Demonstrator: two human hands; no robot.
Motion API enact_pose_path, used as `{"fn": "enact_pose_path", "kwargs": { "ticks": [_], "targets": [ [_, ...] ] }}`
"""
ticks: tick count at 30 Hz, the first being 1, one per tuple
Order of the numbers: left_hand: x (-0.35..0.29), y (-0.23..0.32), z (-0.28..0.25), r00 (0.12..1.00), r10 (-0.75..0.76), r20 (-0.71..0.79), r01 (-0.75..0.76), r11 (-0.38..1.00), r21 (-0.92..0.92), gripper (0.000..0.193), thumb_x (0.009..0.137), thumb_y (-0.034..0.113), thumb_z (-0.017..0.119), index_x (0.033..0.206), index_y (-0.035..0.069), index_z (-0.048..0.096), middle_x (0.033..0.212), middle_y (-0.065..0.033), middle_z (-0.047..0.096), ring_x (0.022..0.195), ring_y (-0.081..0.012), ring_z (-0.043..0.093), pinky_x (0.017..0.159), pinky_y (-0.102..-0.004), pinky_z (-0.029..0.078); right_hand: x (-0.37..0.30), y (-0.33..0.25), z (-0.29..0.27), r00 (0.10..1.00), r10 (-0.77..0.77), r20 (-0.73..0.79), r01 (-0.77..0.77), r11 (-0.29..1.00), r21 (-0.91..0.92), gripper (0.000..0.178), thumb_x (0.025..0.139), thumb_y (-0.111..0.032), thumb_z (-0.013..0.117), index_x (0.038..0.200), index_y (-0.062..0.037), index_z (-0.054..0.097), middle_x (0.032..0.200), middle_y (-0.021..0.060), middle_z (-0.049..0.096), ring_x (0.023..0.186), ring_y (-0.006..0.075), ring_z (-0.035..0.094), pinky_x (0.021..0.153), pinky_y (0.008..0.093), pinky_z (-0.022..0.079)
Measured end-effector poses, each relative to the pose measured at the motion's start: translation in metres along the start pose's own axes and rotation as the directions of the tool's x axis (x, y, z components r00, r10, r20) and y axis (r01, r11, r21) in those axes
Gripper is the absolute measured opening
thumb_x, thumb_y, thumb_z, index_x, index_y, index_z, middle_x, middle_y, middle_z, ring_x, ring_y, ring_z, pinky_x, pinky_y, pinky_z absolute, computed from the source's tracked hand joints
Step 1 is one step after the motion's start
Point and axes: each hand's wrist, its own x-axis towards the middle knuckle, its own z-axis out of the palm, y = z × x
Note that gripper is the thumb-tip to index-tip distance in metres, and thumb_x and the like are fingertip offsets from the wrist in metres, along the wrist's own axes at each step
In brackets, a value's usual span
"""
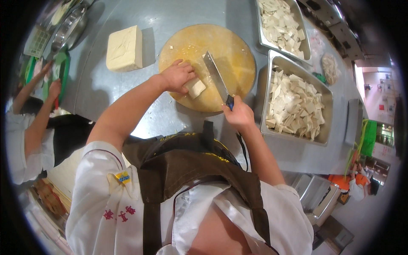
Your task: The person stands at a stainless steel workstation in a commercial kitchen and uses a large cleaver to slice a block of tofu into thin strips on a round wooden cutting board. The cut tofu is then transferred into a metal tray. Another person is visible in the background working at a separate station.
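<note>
A round yellowish cutting board lies on the metal table before me. On its near left part sits a small pale block of tofu, cut off flat. My left hand rests against this piece from the left, its fingers bent over the far side and the thumb close to me. In my right hand is the dark handle of a cleaver. The blade points away from me over the board, to the right of the piece and apart from it. A few crumbs stick to the board.
A large tofu block stands left of the board. Two steel trays, a near one and a far one, hold cut tofu pieces at the right. A co-worker's hands are over a green board at far left, near a metal bowl.
</note>
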Motion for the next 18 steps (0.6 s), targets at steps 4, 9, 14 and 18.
{"fn": "enact_pose_path", "kwargs": {
  "ticks": [4,9,14,18],
  "targets": [
    [0.004,-0.005,0.011,0.972,-0.199,-0.121,0.198,0.98,-0.023,0.063,0.071,0.038,0.074,0.126,0.012,0.058,0.127,-0.0106,0.055,0.125,-0.0288,0.046,0.111,-0.0495,0.027,-0.021,0.015,0.004,0.997,-0.016,-0.074,0.022,0.997,0.078,0.04,0.085,-0.036,0.065,0.101,-0.0013,0.051,0.088,0.0273,0.065,0.088,0.0457,0.062,0.076,0.0518,0.049],
    [0.024,-0.019,-0.002,0.951,-0.308,0.023,0.308,0.94,-0.148,0.055,0.071,0.037,0.074,0.117,0.008,0.063,0.118,-0.0124,0.061,0.113,-0.0309,0.055,0.096,-0.0437,0.043,-0.038,0.048,0.024,0.984,-0.092,-0.155,0.109,0.989,0.101,0.036,0.083,-0.031,0.067,0.098,-0.0027,0.051,0.08,0.025,0.065,0.075,0.0451,0.063,0.067,0.0517,0.05],
    [0.047,-0.044,-0.006,0.908,-0.349,0.233,0.394,0.9,-0.187,0.047,0.069,0.035,0.075,0.108,0.01,0.066,0.108,-0.0113,0.066,0.102,-0.0307,0.061,0.083,-0.042,0.05,-0.055,0.046,0.024,0.995,0.044,-0.087,-0.029,0.985,0.172,0.036,0.084,-0.031,0.067,0.1,-0.0048,0.05,0.084,0.0256,0.065,0.081,0.0468,0.062,0.07,0.0539,0.049],
    [0.057,-0.046,-0.008,0.914,-0.295,0.277,0.354,0.916,-0.19,0.046,0.067,0.026,0.078,0.103,0.003,0.062,0.096,-0.0165,0.066,0.09,-0.0312,0.063,0.074,-0.0394,0.05,-0.061,0.051,0.03,0.985,0.141,-0.099,-0.123,0.979,0.164,0.036,0.085,-0.034,0.065,0.102,-0.0057,0.05,0.085,0.0236,0.067,0.082,0.0446,0.064,0.074,0.0518,0.05]
  ]
}}
